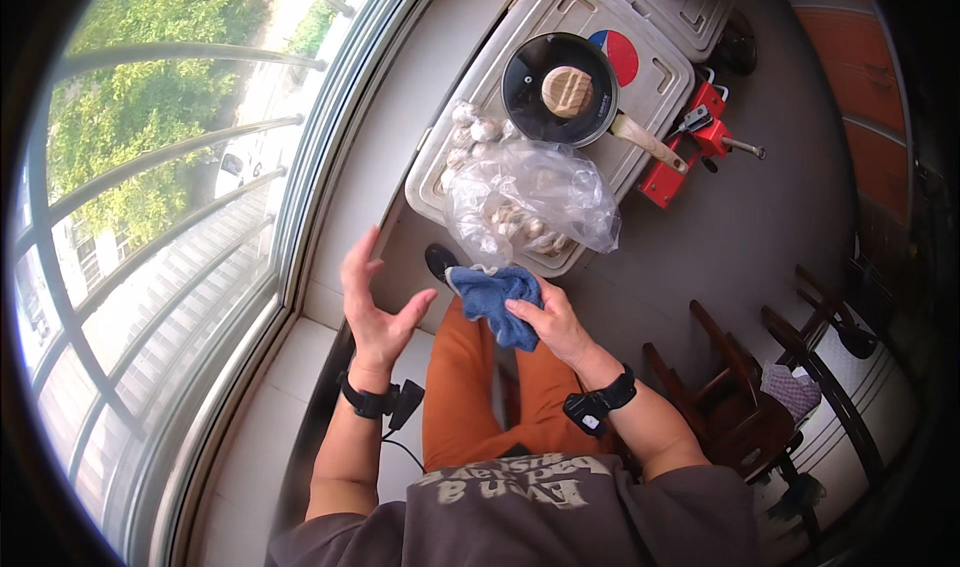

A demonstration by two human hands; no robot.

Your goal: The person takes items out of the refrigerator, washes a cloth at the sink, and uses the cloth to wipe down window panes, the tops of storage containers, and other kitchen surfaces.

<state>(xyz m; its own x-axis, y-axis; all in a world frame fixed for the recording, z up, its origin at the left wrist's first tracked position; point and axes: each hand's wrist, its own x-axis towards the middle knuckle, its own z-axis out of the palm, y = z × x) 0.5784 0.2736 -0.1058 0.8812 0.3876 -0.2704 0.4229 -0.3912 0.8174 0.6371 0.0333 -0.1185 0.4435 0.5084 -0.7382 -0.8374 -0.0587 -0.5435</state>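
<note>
A crumpled blue cloth (491, 301) with a pale edge is pinched in my right hand (556, 319), above my orange trousers. To its left, my left hand (381, 316) is raised with fingers spread and holds nothing. Just beyond the cloth lies a clear plastic bag (536, 192) with whitish bulbs, apparently garlic, inside. More garlic bulbs (472, 132) sit beside it on a pale plastic lid (645, 79). A dark frying pan (517, 109) stands on the same lid, covered by a glass lid with a wooden knob (568, 92); its wooden handle points right.
A red metal vise-like tool (690, 147) stands on the floor right of the lidded box. Dark wooden stools (739, 417) are at lower right, one near a checked cloth (790, 391). A barred window (180, 192) and tiled sill (382, 124) run along the left.
</note>
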